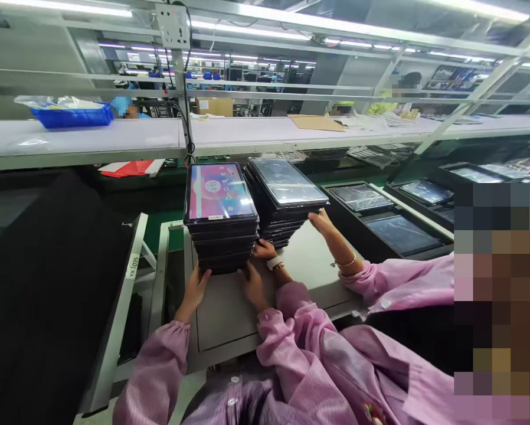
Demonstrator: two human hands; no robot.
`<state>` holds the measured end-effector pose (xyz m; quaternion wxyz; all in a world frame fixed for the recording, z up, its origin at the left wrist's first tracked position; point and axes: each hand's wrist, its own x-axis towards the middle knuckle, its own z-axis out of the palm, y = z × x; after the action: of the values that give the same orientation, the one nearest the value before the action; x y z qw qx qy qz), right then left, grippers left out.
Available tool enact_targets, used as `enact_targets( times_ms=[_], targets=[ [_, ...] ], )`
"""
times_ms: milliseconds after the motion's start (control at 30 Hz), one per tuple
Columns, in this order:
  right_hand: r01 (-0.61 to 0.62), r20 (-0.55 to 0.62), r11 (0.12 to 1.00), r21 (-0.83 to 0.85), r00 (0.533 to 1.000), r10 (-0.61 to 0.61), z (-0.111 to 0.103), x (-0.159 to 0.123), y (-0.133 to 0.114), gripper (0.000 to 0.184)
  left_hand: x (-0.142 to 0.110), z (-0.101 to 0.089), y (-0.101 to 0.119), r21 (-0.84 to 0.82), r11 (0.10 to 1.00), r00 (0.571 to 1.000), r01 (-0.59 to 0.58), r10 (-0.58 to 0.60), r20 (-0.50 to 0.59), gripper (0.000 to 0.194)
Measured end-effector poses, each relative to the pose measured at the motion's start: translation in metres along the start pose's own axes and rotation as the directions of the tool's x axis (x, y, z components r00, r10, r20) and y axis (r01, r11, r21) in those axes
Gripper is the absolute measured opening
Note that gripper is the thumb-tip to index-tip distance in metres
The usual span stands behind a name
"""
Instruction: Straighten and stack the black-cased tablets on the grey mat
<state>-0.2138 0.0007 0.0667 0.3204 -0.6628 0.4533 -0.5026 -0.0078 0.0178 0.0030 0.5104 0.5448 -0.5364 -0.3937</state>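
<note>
Hands on a tablet stack

Left hand (pixel 197 288) and right hand (pixel 252 285) clasp the base of the lit-screen tablet stack (pixel 221 218), resting on the desk (pixel 229 319). A co-worker's hands (pixel 321 222) grip the neighbouring stack (pixel 285 200); both stacks stand built, unmoved.

Head-worn camera, one view only.
It looked forward and steeply down over pink sleeves at the near grey metal counter (pixel 229 313), with white shelving (pixel 114 139) farther ahead.
</note>
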Motion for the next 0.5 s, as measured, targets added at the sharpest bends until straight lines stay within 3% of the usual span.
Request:
enact_targets(
  times_ms=[200,500],
  targets=[
    [-0.029,0.039,0.998,-0.055,0.999,0.031,-0.002,0.012,-0.005,0.045,-0.001,0.013,0.0,0.036,0.999,0.994,0.017,-0.013,-0.108,0.088],
    [-0.046,-0.011,0.993,-0.106,0.999,0.045,0.001,0.016,0.02,0.041,-0.003,0.026,0.022,0.124,0.989,0.985,0.076,-0.055,-0.163,0.08]
  ],
)
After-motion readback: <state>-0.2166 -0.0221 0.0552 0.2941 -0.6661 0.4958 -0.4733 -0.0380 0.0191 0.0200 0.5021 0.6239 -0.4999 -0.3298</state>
